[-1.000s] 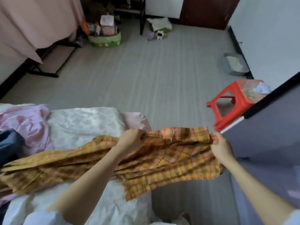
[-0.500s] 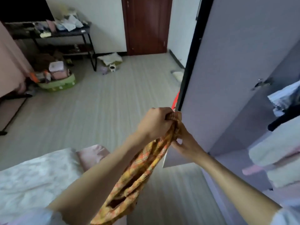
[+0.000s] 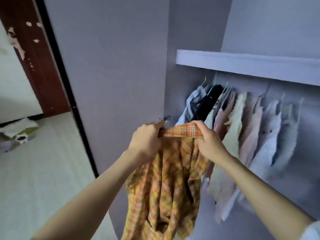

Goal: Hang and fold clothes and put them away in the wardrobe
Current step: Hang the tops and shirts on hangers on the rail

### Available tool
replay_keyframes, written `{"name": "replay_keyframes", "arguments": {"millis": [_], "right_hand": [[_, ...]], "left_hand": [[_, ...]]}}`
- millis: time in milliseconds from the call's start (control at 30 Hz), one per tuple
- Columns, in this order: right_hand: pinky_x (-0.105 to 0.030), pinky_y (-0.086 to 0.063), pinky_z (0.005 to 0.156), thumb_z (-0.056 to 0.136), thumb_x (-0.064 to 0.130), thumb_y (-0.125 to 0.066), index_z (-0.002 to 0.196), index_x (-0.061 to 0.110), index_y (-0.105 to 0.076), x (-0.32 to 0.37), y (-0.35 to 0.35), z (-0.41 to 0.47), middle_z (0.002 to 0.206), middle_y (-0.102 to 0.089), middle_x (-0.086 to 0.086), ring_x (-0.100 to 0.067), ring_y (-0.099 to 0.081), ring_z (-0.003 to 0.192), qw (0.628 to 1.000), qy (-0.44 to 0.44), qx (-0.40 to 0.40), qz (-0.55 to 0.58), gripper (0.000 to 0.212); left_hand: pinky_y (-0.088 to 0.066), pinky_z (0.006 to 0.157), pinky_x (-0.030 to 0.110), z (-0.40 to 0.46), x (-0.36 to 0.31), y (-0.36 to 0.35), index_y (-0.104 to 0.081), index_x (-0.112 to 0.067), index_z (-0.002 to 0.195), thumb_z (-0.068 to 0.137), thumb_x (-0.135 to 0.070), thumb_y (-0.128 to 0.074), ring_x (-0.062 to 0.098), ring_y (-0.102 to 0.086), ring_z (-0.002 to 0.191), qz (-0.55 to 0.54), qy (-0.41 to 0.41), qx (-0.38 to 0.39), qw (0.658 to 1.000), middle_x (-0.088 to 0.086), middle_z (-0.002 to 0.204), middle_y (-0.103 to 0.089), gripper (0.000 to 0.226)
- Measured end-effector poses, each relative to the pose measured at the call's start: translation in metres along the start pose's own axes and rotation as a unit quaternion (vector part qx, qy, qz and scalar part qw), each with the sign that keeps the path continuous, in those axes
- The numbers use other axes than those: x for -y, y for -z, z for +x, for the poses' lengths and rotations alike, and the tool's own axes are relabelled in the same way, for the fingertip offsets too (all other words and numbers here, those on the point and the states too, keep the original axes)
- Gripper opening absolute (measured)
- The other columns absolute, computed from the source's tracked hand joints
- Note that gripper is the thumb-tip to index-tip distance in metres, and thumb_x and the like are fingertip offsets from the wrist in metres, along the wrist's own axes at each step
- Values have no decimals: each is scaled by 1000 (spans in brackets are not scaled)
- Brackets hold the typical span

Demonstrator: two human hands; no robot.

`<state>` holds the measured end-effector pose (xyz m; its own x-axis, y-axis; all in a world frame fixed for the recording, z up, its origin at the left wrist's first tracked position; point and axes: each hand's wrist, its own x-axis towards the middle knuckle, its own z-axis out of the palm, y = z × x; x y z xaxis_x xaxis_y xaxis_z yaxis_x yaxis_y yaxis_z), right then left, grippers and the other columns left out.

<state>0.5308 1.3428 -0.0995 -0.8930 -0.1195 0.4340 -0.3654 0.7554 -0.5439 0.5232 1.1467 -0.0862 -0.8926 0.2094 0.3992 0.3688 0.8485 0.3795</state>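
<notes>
Plaid shirt (image 3: 166,184) hangs in front of open wardrobe (image 3: 121,58) | left hand (image 3: 147,141) grips collar's left end | right hand (image 3: 207,142) grips right end | hung clothes (image 3: 242,122) behind

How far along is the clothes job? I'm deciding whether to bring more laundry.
Done: a row of hung garments already fills the rail under the wardrobe shelf. In hand: the left hand and right hand grip the collar edge of an orange plaid shirt, held up before the open wardrobe. Left: no hanger is visible in it, so it isn't hung yet.
</notes>
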Motion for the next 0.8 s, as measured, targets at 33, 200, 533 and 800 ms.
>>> {"name": "replay_keyframes", "arguments": {"millis": [33,200,533,800], "right_hand": [[-40,-46,82,82,-8,-42,127,14,-47,-9,11,-3,108,-64,-13,-32,-59,96,1000,-15,-9,-24,50],[-31,-43,72,89,1,-43,128,20,-45,-53,52,-26,92,-55,3,-21,-55,83,990,-121,-21,-73,44],[-10,-40,64,97,12,-46,92,14,-59,-90,126,-59,85,-62,0,-16,-58,82,954,-288,-72,-31,14],[-23,-50,88,88,24,-60,123,16,-52,-114,163,-115,111,-61,3,-13,-59,104,919,-357,-143,85,37]], "left_hand": [[-47,80,38,8,-7,-8,-59,-20,112,77,-4,-48,36,-56,101,1,-4,14,1000,5,112,-63,40],[-42,73,32,52,-41,-45,-58,-20,99,80,-10,-48,33,-57,99,16,-38,121,992,6,106,-63,24],[-35,53,10,118,-132,-73,-57,-15,84,90,-11,-58,4,-46,58,-266,-210,264,903,-3,69,-53,7],[-46,87,29,119,-213,-101,-69,-18,88,85,-23,-64,19,-62,94,-316,-248,186,897,1,94,-70,7]]}}
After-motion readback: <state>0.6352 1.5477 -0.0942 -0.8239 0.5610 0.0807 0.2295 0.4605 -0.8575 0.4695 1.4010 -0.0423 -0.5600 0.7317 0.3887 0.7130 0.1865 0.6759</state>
